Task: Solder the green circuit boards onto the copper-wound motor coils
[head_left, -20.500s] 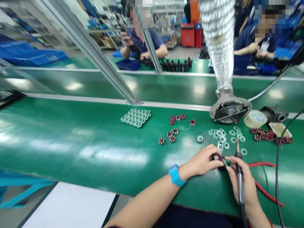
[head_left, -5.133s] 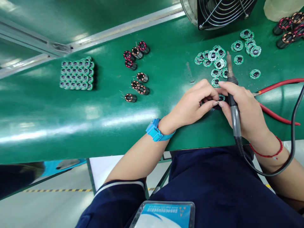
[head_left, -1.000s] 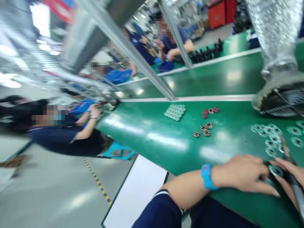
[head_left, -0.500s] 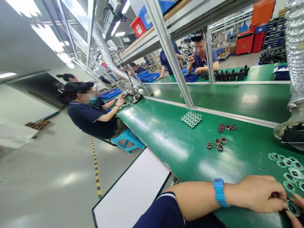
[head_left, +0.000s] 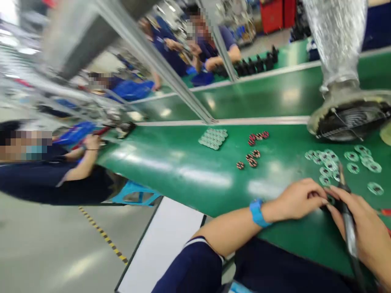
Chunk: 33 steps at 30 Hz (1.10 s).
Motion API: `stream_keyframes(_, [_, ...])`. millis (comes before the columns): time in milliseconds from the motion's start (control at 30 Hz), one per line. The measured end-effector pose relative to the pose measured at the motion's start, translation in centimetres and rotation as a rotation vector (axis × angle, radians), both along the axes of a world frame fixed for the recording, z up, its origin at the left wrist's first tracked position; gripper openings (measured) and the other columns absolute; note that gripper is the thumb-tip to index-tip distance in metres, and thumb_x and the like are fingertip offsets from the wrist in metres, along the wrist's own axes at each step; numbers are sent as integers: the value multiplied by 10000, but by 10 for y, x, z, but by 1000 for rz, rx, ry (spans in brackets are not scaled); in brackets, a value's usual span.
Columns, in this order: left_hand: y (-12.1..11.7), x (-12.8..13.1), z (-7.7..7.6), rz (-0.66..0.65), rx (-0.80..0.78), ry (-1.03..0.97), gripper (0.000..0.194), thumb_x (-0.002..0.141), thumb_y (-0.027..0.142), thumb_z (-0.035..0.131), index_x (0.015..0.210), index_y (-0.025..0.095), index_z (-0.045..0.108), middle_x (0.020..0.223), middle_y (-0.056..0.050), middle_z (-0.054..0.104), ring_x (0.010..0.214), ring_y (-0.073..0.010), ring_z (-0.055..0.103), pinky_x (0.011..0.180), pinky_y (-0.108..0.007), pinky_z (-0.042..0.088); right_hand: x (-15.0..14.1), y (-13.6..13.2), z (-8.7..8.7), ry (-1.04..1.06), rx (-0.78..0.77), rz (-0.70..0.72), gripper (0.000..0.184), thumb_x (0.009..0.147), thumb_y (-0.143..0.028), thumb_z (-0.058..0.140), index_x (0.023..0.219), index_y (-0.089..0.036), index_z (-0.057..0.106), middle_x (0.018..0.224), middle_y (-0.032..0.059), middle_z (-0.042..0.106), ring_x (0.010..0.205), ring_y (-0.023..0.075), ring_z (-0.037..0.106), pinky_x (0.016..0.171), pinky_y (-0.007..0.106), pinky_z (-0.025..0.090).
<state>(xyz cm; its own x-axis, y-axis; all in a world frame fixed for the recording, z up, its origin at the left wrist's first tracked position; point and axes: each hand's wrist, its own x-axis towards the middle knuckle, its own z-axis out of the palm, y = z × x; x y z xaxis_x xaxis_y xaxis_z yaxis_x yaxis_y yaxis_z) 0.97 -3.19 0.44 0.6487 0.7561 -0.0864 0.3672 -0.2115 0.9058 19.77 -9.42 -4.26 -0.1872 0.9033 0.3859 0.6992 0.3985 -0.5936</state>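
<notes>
1. Our right hand (head_left: 363,219) holds the iron (head_left: 350,234), its fingertips at one board (head_left: 331,199). Our left hand (head_left: 301,199) curls beside this board; if it pinches, we cannot tell.
2. At 10 o'clock from our hands, the block (head_left: 213,139) in neat rows seems already arranged.
3. Nearer, also at 10 o'clock, coils (head_left: 252,162) show no board on top.
4. At 12 to 1 o'clock, loose boards (head_left: 330,165) remain unjoined.

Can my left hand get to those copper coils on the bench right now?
Probably yes. The copper coils sit off to its left, with only bare bench between. Your left hand looks busy, though, its fingertips close to a small green disc by your right hand.
</notes>
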Motion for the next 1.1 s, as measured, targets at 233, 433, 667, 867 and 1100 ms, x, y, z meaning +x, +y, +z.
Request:
stream_keyframes(233, [7, 4, 0, 64, -59, -80, 92, 868, 206, 549, 837, 138, 602, 776, 11, 524, 682, -77, 478, 670, -218, 426, -4, 4, 37, -5, 39, 62, 569, 848, -139, 581, 1366, -310, 418, 1222, 61, 650, 1186, 249, 567, 916, 449, 476])
stream_keyframes(433, [6, 5, 3, 69, -28, -84, 75, 856, 185, 566, 819, 130, 601, 755, 18, 513, 688, -75, 473, 658, -219, 412, -2, 1, 40, -52, 40, 17, 537, 839, -137, 583, 1323, -337, 467, 1170, 38, 677, 1144, 256, 591, 876, 444, 486])
stream_keyframes(667, [7, 2, 1, 119, -34, -142, 78, 833, 114, 519, 782, 124, 578, 775, 17, 525, 639, -49, 457, 629, -204, 416, -4, 3, 44, -51, 39, -31, 520, 835, -138, 603, 1312, -310, 487, 1045, 13, 727, 1007, 233, 637, 867, 428, 487])
stream_keyframes(867, [8, 3, 3, 145, 17, -105, 132, 802, 42, 503, 733, 133, 569, 738, 28, 510, 620, -43, 443, 617, -202, 403, -9, -2, 48, 90, 49, -161, 461, 862, -167, 587, 1301, -294, 524, 984, 12, 739, 978, 213, 680, 901, 421, 521])
stream_keyframes(1100, [8, 5, 5, 136, 48, -49, 151, 792, 28, 501, 708, 145, 549, 711, 22, 500, 657, -64, 455, 609, -215, 398, -6, 3, 38, 348, 272, -326, 340, 838, -365, 658, 1149, -231, 676, 982, 74, 714, 651, 160, 680, 588, 306, 531])
